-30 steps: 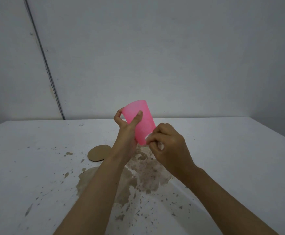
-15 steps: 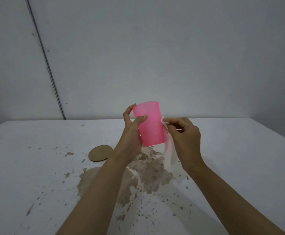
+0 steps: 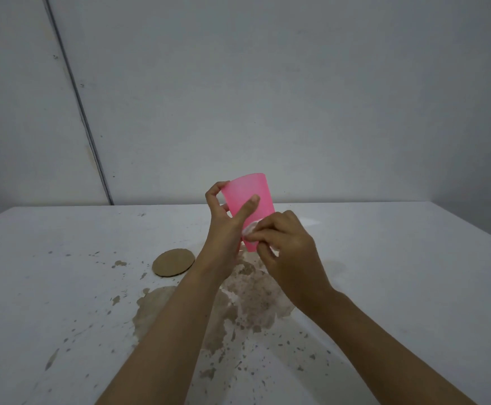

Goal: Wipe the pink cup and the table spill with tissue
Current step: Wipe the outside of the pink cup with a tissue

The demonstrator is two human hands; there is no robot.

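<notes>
The left hand grasps the pink cup in the air above the worktop, thumb laid across the near wall and fingers curled round the far side by the upper edge. The right hand pinches a small wad of tissue against the cup's lower wall, just right of the left thumb's base. To wipe well, I would steady the cup with the left hand, turn it a little at a time, and press the tissue lightly so the thin wall does not buckle. The cup's long axis is nearly upright, wider end up and leaning slightly left. The spill lies unwiped beneath both wrists.
</notes>
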